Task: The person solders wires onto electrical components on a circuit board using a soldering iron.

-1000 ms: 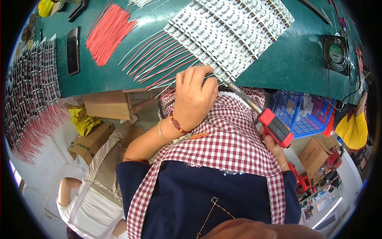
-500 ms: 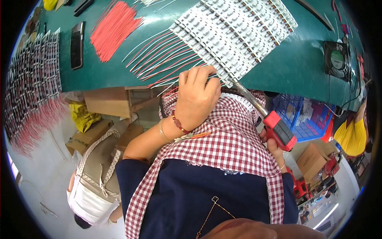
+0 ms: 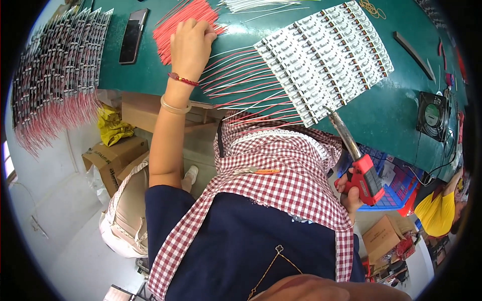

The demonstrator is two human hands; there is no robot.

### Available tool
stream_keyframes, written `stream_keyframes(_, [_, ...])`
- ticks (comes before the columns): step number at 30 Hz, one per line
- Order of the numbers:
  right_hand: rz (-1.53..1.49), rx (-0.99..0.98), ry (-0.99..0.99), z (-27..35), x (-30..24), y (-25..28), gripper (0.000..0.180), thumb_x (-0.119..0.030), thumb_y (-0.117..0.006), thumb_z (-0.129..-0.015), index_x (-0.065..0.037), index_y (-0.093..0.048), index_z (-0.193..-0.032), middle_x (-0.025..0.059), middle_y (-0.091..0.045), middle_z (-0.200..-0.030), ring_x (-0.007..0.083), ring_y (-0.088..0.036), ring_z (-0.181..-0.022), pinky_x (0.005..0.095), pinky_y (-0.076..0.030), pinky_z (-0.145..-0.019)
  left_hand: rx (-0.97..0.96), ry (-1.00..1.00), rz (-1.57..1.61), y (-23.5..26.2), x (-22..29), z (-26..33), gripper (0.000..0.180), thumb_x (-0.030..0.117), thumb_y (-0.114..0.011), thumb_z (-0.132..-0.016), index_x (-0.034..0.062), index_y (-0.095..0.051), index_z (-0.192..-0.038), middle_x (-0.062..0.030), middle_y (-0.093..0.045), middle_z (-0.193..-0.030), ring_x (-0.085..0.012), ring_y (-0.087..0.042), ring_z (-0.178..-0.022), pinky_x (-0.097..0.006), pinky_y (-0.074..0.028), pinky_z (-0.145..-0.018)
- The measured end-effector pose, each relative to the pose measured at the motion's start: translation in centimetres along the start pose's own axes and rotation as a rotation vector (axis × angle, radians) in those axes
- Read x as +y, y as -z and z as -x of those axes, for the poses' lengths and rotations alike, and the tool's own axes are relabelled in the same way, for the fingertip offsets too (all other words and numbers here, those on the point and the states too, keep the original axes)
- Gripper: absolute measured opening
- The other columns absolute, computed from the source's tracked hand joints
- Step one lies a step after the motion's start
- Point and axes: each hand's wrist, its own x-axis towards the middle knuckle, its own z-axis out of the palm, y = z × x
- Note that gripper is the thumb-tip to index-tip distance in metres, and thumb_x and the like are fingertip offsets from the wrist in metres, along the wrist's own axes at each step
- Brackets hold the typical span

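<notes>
My left hand [image 3: 191, 47] rests over the bundle of red wires [image 3: 176, 27], its bent fingers drawn together at the right-hand wire ends. Whatever the fingertips pinch is hidden. Low at the right, my right hand [image 3: 351, 194] is wrapped round the red and black handle of a soldering iron [image 3: 369, 180]. The iron's metal tip reaches the lower edge of a white panel of small circuit boards [image 3: 326, 60]. Red and white wires [image 3: 251, 80] run from the panel's left side, the lowest ones near the table edge.
A phone [image 3: 133, 37] lies left of the red bundle; finished-looking wired panels [image 3: 60, 70] overhang the table's left end. White wires [image 3: 261, 5] lie at the back. A small fan [image 3: 433, 116] stands at the right, and a blue crate [image 3: 391, 190] sits below. Another person is at lower left.
My left hand has left the wires beside the panel and moved up and left onto the red bundle. The soldering iron stays in my right hand near the panel; the whole view has shifted.
</notes>
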Motion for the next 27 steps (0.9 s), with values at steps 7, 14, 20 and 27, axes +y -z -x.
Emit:
stream_keyframes(7, [-0.016, 0.019, 0.023, -0.7, -0.3, 0.1, 0.065, -0.052, -0.064, -0.083, 0.001, -0.049, -0.118, 0.0079, -0.055, -0.073, 0.0108, -0.047, -0.055, 0.0255, -0.039, -0.051, 0.116, -0.072, 0.132, -0.5, -0.6, -0.4, 0.004, 0.014, -0.067, -0.078, 0.0110, -0.065, -0.081, -0.0026, -0.061, -0.082, -0.0257, -0.054, -0.080, -0.039, -0.039, -0.070])
stream_keyframes(14, [-0.051, 0.008, 0.042, -0.9, 0.1, 0.3, 0.064, -0.051, -0.061, -0.085, 0.002, -0.047, -0.119, 0.0086, -0.055, -0.073, 0.0115, -0.047, -0.056, 0.0269, -0.040, -0.051, 0.174, -0.131, -0.015, -0.3, 0.2, 0.0, 0.004, 0.012, -0.069, -0.076, 0.0114, -0.068, -0.080, -0.0034, -0.060, -0.075, -0.0250, -0.055, -0.081, -0.038, -0.040, -0.069])
stream_keyframes(20, [-0.052, 0.025, 0.071, -0.7, 0.2, 0.2, 0.065, -0.052, -0.061, -0.085, 0.003, -0.048, -0.118, 0.0092, -0.056, -0.073, 0.0115, -0.047, -0.054, 0.0266, -0.041, -0.051, 0.198, -0.108, 0.081, 0.7, 1.9, 0.2, 0.004, 0.007, -0.067, -0.079, 0.0055, -0.065, -0.082, -0.0074, -0.062, -0.078, -0.0262, -0.059, -0.078, -0.036, -0.045, -0.069])
stream_keyframes(27, [-0.134, -0.032, -0.071, -0.1, 0.5, 0.5, 0.084, -0.064, -0.065, -0.077, 0.005, -0.049, -0.123, 0.0109, -0.058, -0.073, 0.0124, -0.049, -0.054, 0.0248, -0.041, -0.053, -0.055, -0.262, 0.652, 2.4, 13.5, 6.7, 0.014, -0.005, -0.066, -0.072, 0.0037, -0.062, -0.081, -0.0095, -0.058, -0.077, -0.0254, -0.059, -0.072, -0.034, -0.047, -0.065])
